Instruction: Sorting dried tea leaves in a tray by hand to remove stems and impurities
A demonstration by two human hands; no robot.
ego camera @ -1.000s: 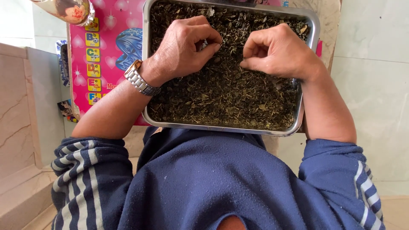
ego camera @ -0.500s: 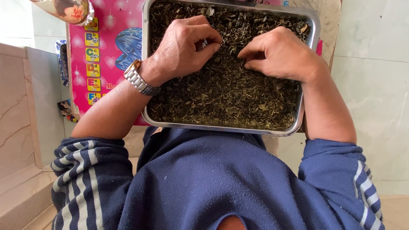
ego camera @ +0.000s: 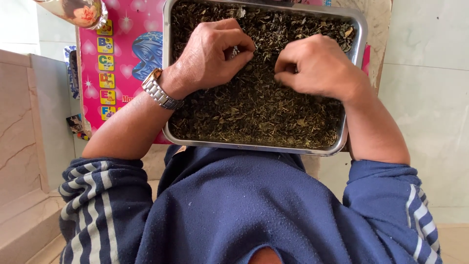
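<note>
Two sleeves nearest the lens, navy knit with grey-white stripes [ego camera: 93, 205], pushed up to the elbows, just below the near rim of a steel tray [ego camera: 254, 146]. Tray rectangular, shallow, filled edge to edge with dried dark-green leaf bits [ego camera: 254, 112]. Bare forearms crossing the near rim from either lower corner.

Left hand [ego camera: 210, 51] over the tray's left-centre, metal-link wristwatch [ego camera: 159, 90] at the left rim; fingers curled, thumb against forefinger, pinching a small pale fleck clear of the leaf.

Right hand [ego camera: 317, 66] over the tray's right-centre, just beside the left, not touching it; fingers bunched and tucked, tips down in the leaf, a little blurred. Nipped onto a bit of leaf or merely clenched: cannot tell.

Left of the tray and partly under it, pink alphabet mat [ego camera: 122, 54] with coloured letter tiles. Beyond the tray's far left corner, glass vessel [ego camera: 80, 12] with flower print, cut off by the frame. Right of the tray, pale tiled floor [ego camera: 425, 98].
</note>
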